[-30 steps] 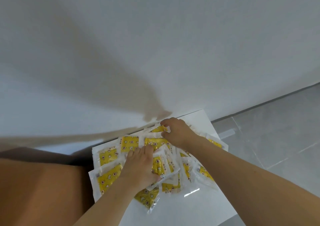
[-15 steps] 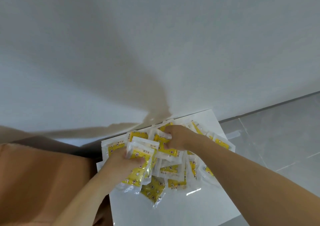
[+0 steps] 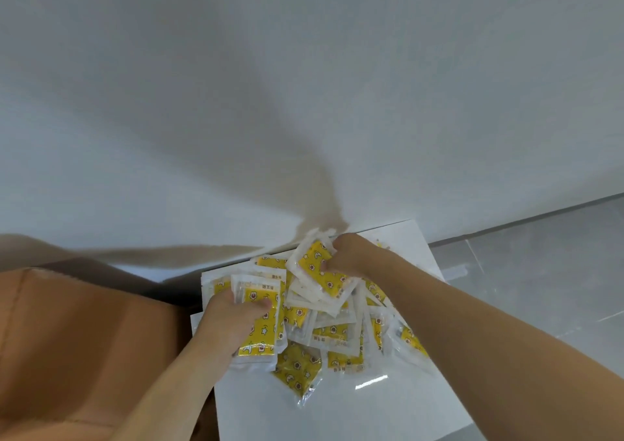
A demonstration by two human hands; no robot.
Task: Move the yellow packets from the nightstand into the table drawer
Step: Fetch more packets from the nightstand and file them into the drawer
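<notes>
We are early on: our left hand (image 3: 233,315) grips a few yellow packets (image 3: 258,330), our right hand (image 3: 351,254) pinches another bunch, lower centre. Most seem to lie heaped on the white nightstand (image 3: 354,403); no drawer shows.

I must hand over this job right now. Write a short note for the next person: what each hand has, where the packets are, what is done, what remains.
Left hand: grips a bunch of yellow packets, lifted at the left edge of the pile.
Right hand: grips another bunch at the back, near the wall.
Remaining packets: heaped on the white nightstand.
Done: both bunches picked up; nothing seen delivered yet.
Left: carry both bunches to the table drawer, which is not in view, then return for the rest of the pile.
</notes>
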